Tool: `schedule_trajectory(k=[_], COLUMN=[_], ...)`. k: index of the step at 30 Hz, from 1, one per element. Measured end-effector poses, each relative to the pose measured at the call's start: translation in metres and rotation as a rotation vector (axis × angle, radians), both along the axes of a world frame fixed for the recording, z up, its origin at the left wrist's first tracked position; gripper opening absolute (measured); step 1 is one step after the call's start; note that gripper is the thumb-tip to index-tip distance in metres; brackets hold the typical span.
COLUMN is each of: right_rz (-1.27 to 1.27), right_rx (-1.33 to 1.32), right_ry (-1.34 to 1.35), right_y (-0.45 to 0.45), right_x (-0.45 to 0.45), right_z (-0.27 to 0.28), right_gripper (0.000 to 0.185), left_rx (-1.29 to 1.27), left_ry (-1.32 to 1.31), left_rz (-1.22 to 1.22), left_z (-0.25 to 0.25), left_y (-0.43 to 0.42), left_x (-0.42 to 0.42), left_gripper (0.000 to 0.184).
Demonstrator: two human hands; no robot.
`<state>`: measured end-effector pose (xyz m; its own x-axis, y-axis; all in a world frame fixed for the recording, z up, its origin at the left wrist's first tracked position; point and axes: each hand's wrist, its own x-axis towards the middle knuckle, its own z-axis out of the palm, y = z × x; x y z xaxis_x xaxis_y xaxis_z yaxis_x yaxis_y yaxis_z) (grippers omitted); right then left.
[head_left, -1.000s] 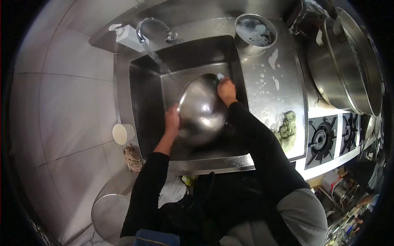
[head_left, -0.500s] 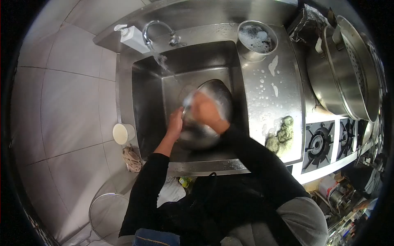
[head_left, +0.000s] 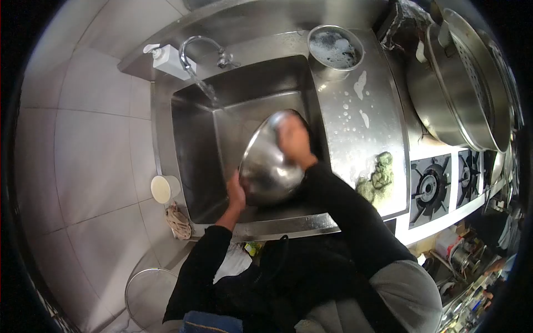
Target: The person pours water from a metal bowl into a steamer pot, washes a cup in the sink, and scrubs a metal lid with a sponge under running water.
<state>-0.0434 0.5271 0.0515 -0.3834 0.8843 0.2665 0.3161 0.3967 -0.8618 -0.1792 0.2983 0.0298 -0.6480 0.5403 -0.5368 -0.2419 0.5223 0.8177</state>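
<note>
A shiny steel bowl (head_left: 272, 169) is tilted in the sink (head_left: 202, 161), its rounded side toward me and its rim on the left. My left hand (head_left: 236, 191) is closed on the rim at the lower left. Against the upper right of the bowl is my right hand (head_left: 294, 140), curled and blurred by motion. A pale smear shows by its fingertips; what it holds I cannot make out. Water (head_left: 206, 91) runs from the curved faucet (head_left: 191, 44) into the sink's far left corner.
A pot of sudsy water (head_left: 336, 50) and a greenish scrubbing cloth (head_left: 378, 180) sit on the right counter. A soap pump bottle (head_left: 171, 61) stands by the faucet. Left of the sink are a cup (head_left: 165, 189) and a brown rag (head_left: 177, 222). Large pots (head_left: 444, 94) and gas burners (head_left: 430, 188) are farther right.
The bowl has turned so that more of its rounded side shows. My right hand has moved right, from near the rim to the upper right of the bowl. My left hand has moved lower.
</note>
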Motion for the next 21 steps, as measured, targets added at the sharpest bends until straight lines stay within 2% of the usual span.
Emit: schedule_trajectory(k=[1,3,4,5,7,8,9,10,11,12,13,15,16,18,19,20,21], right_rz=[-0.232,-0.196,-0.246,-0.284,0.314,0.311,0.249,0.182,0.071,-0.103,-0.325,-0.337,-0.339,-0.306,-0.226,-0.232,-0.305], right_rx=[-0.464,-0.677,-0.457,-0.247,0.035,0.047,0.133,0.219,0.249,-0.091,-0.635,-0.802,-0.797,-0.295,0.108,0.108,-0.093], right_ry=[-0.029,-0.17,-0.148,-0.13,-0.336,-0.331,-0.085,0.161,0.027,0.008,-0.108,-0.216,-0.21,-0.234,-0.028,-0.022,-0.096], right_y=[0.026,0.045,0.03,-0.001,-0.056,-0.064,-0.078,-0.084,-0.063,-0.041,-0.012,0.03,0.027,0.018,0.025,0.021,0.015], right_x=[0.007,0.002,-0.013,-0.034,-0.043,-0.041,-0.036,-0.033,-0.021,-0.015,-0.013,-0.01,-0.014,-0.027,-0.022,-0.02,-0.022], right_z=[-0.024,-0.07,-0.057,-0.034,0.015,0.016,0.014,0.006,-0.011,-0.048,-0.047,-0.082,-0.072,-0.048,-0.046,-0.041,-0.034], right_gripper=[0.029,0.028,0.026,0.024,0.022,0.022,0.021,0.021,0.023,0.025,0.031,0.035,0.035,0.035,0.029,0.029,0.031], left_rx=[-0.001,0.081,0.15,0.218,0.113,-0.032,-0.035,-0.151,-0.266,-0.226,-0.231,-0.3,-0.293,-0.134,-0.121,0.005,0.125], left_ry=[-0.099,-0.159,-0.212,-0.235,-0.067,0.231,0.234,0.298,0.362,0.472,0.47,0.524,0.528,0.543,0.547,0.253,-0.042], left_rz=[0.138,0.163,0.206,0.096,0.029,-0.016,-0.022,-0.053,-0.082,-0.037,-0.045,-0.085,-0.086,-0.159,-0.154,-0.157,-0.145], left_z=[-0.011,0.011,0.02,0.016,0.03,0.028,0.028,0.027,0.025,0.016,0.019,0.031,0.03,0.025,0.01,-0.01,-0.02], left_y=[-0.014,0.011,0.025,0.047,0.102,0.112,0.11,0.103,0.099,0.09,0.089,0.084,0.076,0.052,0.046,0.03,0.02], left_x=[0.009,0.004,-0.009,-0.039,-0.073,-0.074,-0.072,-0.069,-0.066,-0.061,-0.053,-0.033,-0.027,-0.016,-0.026,-0.046,-0.059], left_gripper=[0.043,0.043,0.044,0.044,0.052,0.059,0.059,0.06,0.061,0.069,0.069,0.064,0.064,0.05,0.05,0.041,0.033])
